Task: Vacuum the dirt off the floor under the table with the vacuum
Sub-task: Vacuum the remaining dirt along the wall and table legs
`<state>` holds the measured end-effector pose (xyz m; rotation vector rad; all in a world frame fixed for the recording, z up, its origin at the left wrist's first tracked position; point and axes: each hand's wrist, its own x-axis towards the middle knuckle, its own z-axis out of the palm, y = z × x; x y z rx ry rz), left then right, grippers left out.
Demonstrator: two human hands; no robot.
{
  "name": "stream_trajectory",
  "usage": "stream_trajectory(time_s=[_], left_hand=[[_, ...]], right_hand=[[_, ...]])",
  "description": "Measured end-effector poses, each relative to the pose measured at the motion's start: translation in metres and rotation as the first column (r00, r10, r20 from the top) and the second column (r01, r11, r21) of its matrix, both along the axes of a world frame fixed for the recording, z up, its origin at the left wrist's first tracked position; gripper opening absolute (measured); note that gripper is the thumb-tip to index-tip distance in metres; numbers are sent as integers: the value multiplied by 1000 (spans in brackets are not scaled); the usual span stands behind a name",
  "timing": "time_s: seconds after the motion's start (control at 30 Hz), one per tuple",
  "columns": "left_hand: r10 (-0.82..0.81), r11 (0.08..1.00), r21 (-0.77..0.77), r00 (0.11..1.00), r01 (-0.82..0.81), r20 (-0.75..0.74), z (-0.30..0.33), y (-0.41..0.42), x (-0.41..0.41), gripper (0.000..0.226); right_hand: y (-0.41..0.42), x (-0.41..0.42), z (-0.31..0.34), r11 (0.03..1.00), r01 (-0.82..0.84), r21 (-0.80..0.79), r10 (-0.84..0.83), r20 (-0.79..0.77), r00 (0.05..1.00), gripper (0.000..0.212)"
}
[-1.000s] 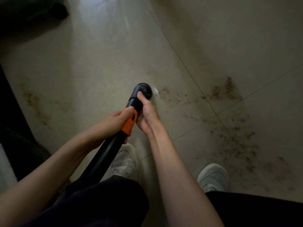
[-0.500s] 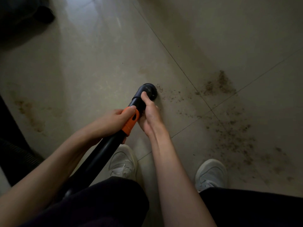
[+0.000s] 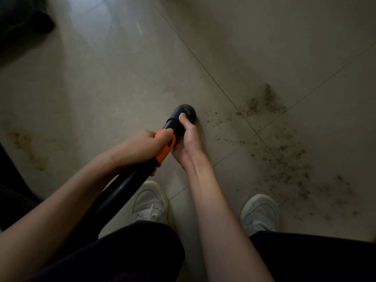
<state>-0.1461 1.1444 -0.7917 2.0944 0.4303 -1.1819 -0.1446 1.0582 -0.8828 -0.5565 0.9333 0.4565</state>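
Your left hand wraps the orange collar of the vacuum hose. Your right hand curls round the round brush nozzle, which sits on the tile floor. Keep both hands tight, hold the nozzle flat and slide it slowly right into the dirt.

We find the vacuum nozzle on the floor, dirt to its right, both shoes behind it.
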Motion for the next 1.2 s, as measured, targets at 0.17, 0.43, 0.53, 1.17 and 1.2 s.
stream_trajectory(time_s=[0.17, 0.43, 0.53, 1.17, 1.2], left_hand=[[-32, 999, 17, 999, 33, -31, 2, -2, -14, 42], [-32, 999, 6, 999, 33, -21, 2, -7, -15, 45], [-20, 1000, 3, 999, 20, -27, 3, -6, -15, 47], [-54, 998, -14, 998, 54, 18, -1, -29, 7, 45], [-54, 998, -18, 998, 54, 21, -1, -29, 9, 44]], right_hand=[[-1, -17, -2, 1000, -8, -11, 8, -17, 1000, 28], [-7, -17, 3, 999, -3, -45, 2, -20, 1000, 28], [-5, -16, 3, 998, -8, -56, 7, -25, 1000, 28], [-24, 9, 1, 994, -26, -106, 22, -41, 999, 39], [-25, 12, 0, 994, -17, -112, 13, -36, 999, 38]])
